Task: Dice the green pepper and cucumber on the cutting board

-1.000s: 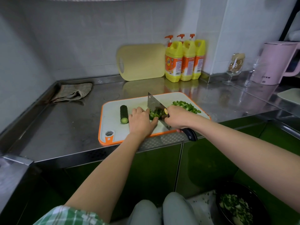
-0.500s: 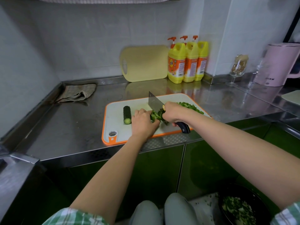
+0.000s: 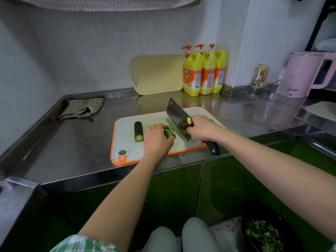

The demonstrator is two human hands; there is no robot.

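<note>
the left hand (image 3: 157,140) lies knuckles-up on the board with its fingers curled over a piece of green pepper (image 3: 170,132), pinning it down. the right hand (image 3: 203,130) is wrapped tight round the dark handle of a cleaver (image 3: 177,117), whose broad blade is tilted with its tip raised toward the wall and stands just to the right of the pepper and the left fingertips. the cucumber (image 3: 138,131) lies untouched, still a whole stub, just left of the left hand on the same white, orange-rimmed cutting board (image 3: 127,142).

judging from this, the pepper is the step in hand and the cucumber is yet to come. the next move calls for bringing the blade straight down close beside the curled fingers, then sliding the left hand back a little for each cut, fingertips tucked clear of the edge.

as for writing: a round yellow sticker (image 3: 189,121) sits on the blade near the handle, its print too small to read. the three yellow pump bottles (image 3: 192,75) at the wall carry orange labels with a round logo, not legible. the pink kettle (image 3: 305,75) has a short dark line of lettering low on its side, also unreadable.
</note>
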